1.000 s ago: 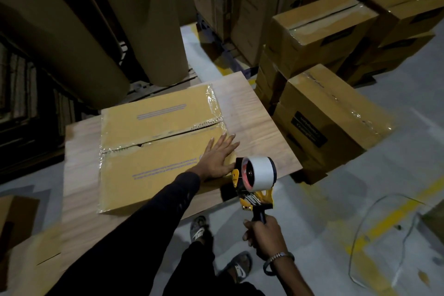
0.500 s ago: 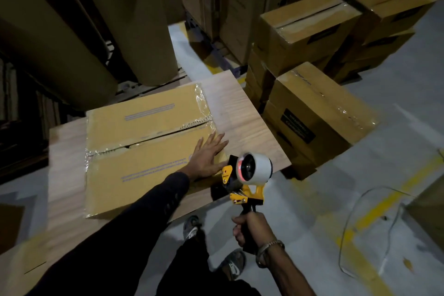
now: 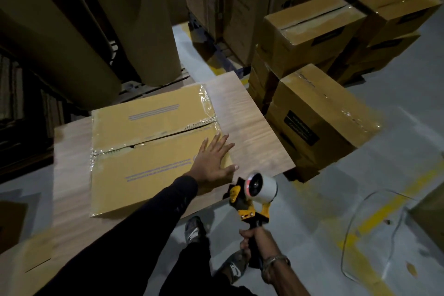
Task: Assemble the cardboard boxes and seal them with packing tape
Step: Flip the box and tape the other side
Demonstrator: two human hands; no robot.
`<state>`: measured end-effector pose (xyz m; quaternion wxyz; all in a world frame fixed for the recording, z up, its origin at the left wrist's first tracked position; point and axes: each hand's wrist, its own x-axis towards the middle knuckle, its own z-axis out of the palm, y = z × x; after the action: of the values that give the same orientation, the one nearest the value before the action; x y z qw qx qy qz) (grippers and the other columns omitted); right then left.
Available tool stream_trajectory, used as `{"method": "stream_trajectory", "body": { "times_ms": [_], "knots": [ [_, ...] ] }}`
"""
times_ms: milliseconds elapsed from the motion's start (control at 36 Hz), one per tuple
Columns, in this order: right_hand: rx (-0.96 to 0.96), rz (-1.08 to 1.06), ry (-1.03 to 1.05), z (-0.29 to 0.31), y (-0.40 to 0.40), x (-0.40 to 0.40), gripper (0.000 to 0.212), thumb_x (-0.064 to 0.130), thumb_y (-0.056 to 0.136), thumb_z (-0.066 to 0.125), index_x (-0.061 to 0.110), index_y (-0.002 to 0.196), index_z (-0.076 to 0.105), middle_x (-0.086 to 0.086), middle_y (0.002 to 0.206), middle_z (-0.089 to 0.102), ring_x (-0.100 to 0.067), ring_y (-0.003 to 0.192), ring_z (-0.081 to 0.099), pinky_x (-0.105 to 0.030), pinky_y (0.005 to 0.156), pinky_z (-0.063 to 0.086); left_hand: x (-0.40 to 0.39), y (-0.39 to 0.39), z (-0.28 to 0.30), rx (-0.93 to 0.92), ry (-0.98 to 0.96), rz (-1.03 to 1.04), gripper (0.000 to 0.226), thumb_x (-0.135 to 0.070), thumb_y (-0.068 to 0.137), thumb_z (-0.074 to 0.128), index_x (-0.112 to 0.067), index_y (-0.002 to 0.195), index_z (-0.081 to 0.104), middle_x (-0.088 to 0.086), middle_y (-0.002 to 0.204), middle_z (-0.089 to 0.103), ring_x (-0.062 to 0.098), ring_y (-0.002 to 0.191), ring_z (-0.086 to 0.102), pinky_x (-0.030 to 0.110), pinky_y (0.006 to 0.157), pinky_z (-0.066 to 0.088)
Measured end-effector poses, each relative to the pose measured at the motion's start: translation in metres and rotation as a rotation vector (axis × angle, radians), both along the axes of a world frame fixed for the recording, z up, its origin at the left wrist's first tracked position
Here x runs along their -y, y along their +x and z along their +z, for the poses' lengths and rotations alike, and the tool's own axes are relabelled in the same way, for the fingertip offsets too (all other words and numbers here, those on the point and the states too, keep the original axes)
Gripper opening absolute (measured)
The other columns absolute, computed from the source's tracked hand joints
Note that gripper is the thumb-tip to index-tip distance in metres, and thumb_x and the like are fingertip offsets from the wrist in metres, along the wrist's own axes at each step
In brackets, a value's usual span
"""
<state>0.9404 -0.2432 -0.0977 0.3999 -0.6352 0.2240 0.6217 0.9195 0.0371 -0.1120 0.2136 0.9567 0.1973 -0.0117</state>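
Left hand (image 3: pixel 211 161) lies flat, fingers spread, on near-right corner of box (image 3: pixel 153 151) on wooden table (image 3: pixel 254 137), likely pinning flaps. Right hand (image 3: pixel 254 243) clamped on tape dispenser (image 3: pixel 252 197) handle, just off table's near edge, ready for seam.

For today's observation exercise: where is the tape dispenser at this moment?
In the head view, the tape dispenser is lower right of centre, held by its handle in the right hand, just off the table's near edge, beside the left hand on the box.
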Motion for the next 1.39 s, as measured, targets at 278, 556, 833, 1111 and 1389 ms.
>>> {"method": "stream_trajectory", "body": {
  "times_ms": [278, 556, 833, 1111, 1389],
  "knots": [
    [0.564, 0.082, -0.03, 0.009, 0.055, -0.028, 0.021, 0.009, 0.092, 0.063, -0.001, 0.075, 0.069, -0.015, 0.056, 0.066, -0.021, 0.04, 0.049, -0.024, 0.043, 0.035, 0.013, 0.003, 0.0, -0.001, 0.183, 0.019, 0.059, -0.083, 0.085, 0.048, -0.032, 0.115, 0.054, 0.003, 0.175, 0.016, 0.026, 0.162, -0.003, 0.063, 0.125, -0.004],
    [1.174, 0.517, -0.251, -0.034, 0.122, -0.101, 0.031, 0.033, 0.093, 0.067, 0.006, 0.109, 0.06, -0.022, 0.101, 0.072, -0.043, 0.093, 0.069, -0.042, 0.07, 0.05, 0.012, 0.007, -0.003, -0.08, 0.238, -0.02, 0.082, -0.09, 0.087, 0.032, -0.026, 0.132, 0.056, 0.012, 0.175, 0.013, 0.035, 0.162, -0.005, 0.071, 0.121, -0.001],
    [1.21, 0.729, -0.338, -0.084, 0.145, -0.126, 0.055, 0.04, 0.091, 0.075, 0.001, 0.12, 0.049, -0.024, 0.117, 0.066, -0.044, 0.115, 0.06, -0.049, 0.086, 0.05, 0.012, -0.028, 0.002, -0.063, 0.156, 0.034, 0.099, -0.081, 0.1, 0.023, -0.015, 0.168, -0.003, 0.005, 0.175, -0.012, 0.016, 0.161, -0.017, 0.048, 0.131, -0.001],
    [1.357, 0.657, -0.301, -0.067, 0.134, -0.13, 0.056, 0.048, 0.091, 0.071, 0.007, 0.125, 0.054, -0.017, 0.124, 0.055, -0.036, 0.119, 0.047, -0.052, 0.093, 0.043, 0.009, -0.069, -0.004, 0.023, 0.213, 0.19, 0.073, -0.065, 0.107, 0.032, -0.026, 0.168, 0.019, -0.003, 0.176, 0.007, 0.016, 0.163, 0.002, 0.047, 0.13, 0.014],
    [1.312, 0.51, 0.448, -0.021, 0.048, -0.171, 0.052, 0.039, 0.11, 0.041, 0.019, 0.158, 0.036, -0.005, 0.161, 0.043, -0.024, 0.146, 0.043, -0.044, 0.113, 0.043, 0.016, -0.062, 0.002, -0.017, 0.186, 0.635, 0.079, -0.067, 0.106, 0.034, -0.015, 0.166, 0.027, 0.005, 0.175, 0.017, 0.022, 0.162, 0.014, 0.05, 0.129, 0.016]
  ]
}}
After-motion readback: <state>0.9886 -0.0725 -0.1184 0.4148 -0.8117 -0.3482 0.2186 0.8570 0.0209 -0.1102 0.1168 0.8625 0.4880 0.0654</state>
